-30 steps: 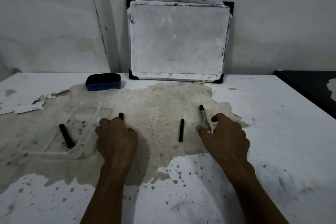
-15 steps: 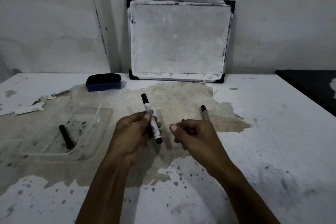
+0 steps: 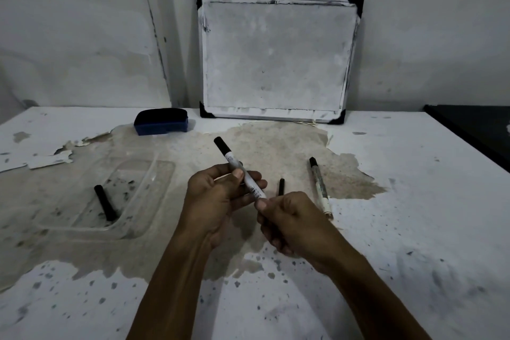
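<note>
My left hand (image 3: 218, 201) holds a white-barrelled marker (image 3: 240, 171) above the table, pinched between thumb and fingers, its black-capped end tilted up and away to the left. My right hand (image 3: 289, 223) is curled round the marker's lower end, thumb against the barrel; that end is hidden in its fingers. A second marker (image 3: 318, 188) lies on the table just right of my right hand. A short black piece (image 3: 281, 185) lies between the two, partly behind my right knuckles.
A clear plastic tray (image 3: 143, 218) lies at the left with a black stick-shaped piece (image 3: 105, 203) in it. A blue eraser (image 3: 161, 122) sits at the back. A smudged whiteboard (image 3: 278, 58) leans on the wall. A dark surface (image 3: 474, 130) adjoins the table's right edge.
My left hand picked the marker up off the table and raised it. My right hand left the second marker, swung in to the left and took hold of the raised marker's lower end.
</note>
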The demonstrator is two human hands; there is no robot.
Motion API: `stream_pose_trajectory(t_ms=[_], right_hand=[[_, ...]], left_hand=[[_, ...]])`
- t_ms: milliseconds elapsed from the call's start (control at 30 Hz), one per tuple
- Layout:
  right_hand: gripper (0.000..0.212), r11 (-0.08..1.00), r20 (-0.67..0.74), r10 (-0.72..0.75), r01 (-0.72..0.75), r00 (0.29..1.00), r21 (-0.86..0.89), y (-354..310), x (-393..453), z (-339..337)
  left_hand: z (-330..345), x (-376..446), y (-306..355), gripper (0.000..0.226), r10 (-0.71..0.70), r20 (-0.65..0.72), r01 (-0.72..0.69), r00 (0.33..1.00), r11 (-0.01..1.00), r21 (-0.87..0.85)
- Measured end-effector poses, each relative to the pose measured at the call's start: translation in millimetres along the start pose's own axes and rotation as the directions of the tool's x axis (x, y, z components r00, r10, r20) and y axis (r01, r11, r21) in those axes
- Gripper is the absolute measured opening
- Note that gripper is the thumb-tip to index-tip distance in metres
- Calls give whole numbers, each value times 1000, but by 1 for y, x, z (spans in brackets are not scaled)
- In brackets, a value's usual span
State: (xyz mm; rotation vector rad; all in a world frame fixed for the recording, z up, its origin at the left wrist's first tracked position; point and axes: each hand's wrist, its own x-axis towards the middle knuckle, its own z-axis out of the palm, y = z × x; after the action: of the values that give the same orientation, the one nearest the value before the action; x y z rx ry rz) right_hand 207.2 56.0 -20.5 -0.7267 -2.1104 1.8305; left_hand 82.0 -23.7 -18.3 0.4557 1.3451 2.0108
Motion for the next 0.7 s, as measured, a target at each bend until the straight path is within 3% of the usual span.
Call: stream_pose_trajectory(t_ms=[100, 167, 433, 600, 700], right_hand=[[35, 914, -124, -171, 111, 977, -390, 5, 2, 6], [35, 845, -141, -235, 130, 962, -518, 8, 3, 8], [35, 722, -211, -177, -19, 961, -692, 17, 8, 16], [27, 629, -239, -256, -27, 937, -777, 16, 1, 22], [29, 645, -264, -298, -10, 917, -764, 18, 3, 23]], left_hand=[[1, 1, -6, 19, 30, -66, -25, 997, 997, 69], [1, 2, -9, 19, 47, -95, -38, 994, 995, 95], [9, 0, -14, 16, 84, -183, -58, 979, 988, 145], [10, -1, -15, 1, 99, -266, -61, 959, 987, 146], [8, -1, -14, 14, 104, -286, -75, 952, 991, 113]])
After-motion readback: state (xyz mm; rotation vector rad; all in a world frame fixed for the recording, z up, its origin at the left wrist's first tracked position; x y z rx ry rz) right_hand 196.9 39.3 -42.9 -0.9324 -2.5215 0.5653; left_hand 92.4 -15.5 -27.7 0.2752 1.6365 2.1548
